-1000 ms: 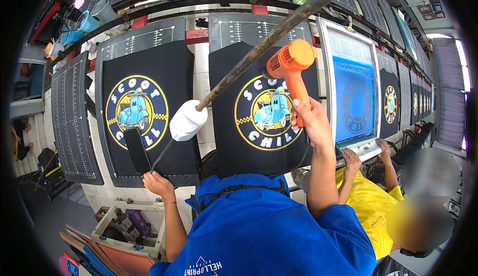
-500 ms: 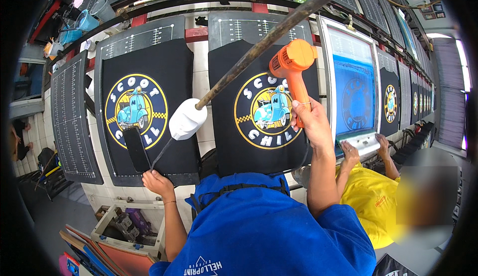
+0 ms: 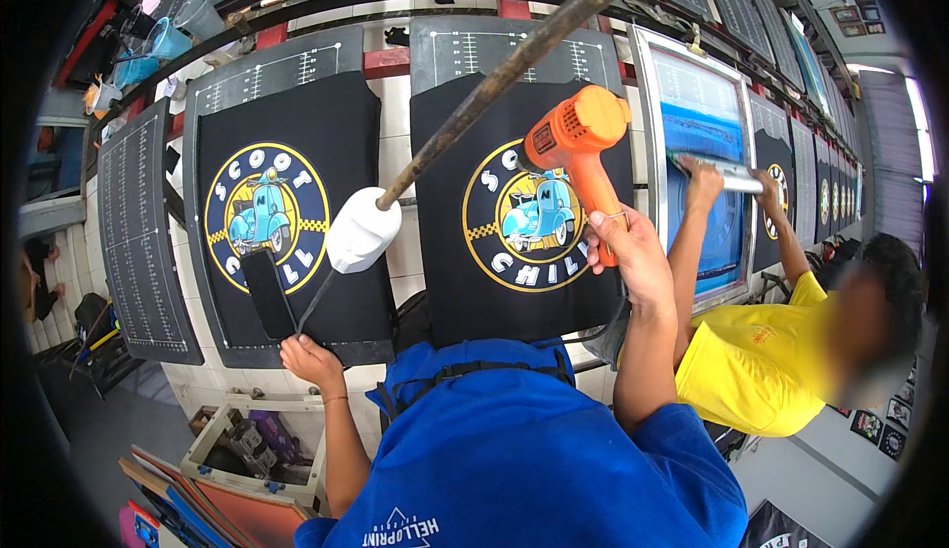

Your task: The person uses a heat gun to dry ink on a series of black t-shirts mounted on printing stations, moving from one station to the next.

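My right hand [image 3: 629, 249] grips the handle of an orange heat gun [image 3: 585, 123]. Its dark nozzle points left, over the upper part of a round scooter print [image 3: 534, 220] on a black shirt [image 3: 450, 306]. My left hand [image 3: 313, 361] is at the near edge of the neighbouring board, its fingers curled around a dark cable [image 3: 316, 306]. That cable runs up to a white plastic socket or plug housing [image 3: 364, 232] at the end of a brown rod [image 3: 514, 64]. Just above my left fingertips, a black phone-like slab [image 3: 268, 295] lies on another printed black shirt [image 3: 297, 118].
To the right, a co-worker in a yellow shirt [image 3: 751, 380] holds a squeegee [image 3: 730, 174] on a blue-coated framed screen [image 3: 692, 242]. The rod crosses above the shirts. A bare grey board [image 3: 136, 242] stands at left; an open-framed cabinet [image 3: 262, 439] is below.
The heat gun's nozzle has swung slightly left and down, with my right hand a little lower. The co-worker's squeegee has moved from the screen's near end toward its far end. My left hand stays put.
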A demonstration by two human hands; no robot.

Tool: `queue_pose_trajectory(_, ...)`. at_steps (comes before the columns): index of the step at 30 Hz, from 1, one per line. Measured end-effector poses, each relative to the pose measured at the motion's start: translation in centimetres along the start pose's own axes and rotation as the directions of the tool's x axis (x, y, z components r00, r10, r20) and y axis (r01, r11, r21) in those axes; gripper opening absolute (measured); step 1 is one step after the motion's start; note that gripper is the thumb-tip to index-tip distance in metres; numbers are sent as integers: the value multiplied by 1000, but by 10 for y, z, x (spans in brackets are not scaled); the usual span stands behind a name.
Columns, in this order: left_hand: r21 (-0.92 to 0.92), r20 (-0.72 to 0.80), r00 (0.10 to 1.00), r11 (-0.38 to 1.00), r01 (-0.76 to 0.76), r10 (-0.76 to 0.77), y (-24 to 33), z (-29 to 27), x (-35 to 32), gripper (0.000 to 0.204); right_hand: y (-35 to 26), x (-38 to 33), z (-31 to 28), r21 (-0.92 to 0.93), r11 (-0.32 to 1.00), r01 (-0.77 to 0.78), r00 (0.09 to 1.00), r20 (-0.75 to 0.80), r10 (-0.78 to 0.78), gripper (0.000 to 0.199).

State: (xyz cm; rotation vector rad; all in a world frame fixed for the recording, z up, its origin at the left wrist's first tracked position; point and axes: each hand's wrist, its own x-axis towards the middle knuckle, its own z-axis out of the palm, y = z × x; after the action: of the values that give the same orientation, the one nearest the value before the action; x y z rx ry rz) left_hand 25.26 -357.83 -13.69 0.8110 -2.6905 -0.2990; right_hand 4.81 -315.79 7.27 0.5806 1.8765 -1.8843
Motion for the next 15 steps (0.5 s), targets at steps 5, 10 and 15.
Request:
queue_pose_trajectory(5,-3,2,1000,1000,0,0,2,0,1,43,7,-5,1,-41,999,11,1000,-3,-11,23)
queue_pose_trajectory(10,-10,-8,1000,1000,-8,7,1,1,1,44,6,-8,-1,-28,999,-21,1000,1,21,26)
queue_pose_trajectory(15,-10,-15,1000,1000,-8,8,2,1,2,44,11,-10,-2,-46,999,-13,999,-29,12,26)
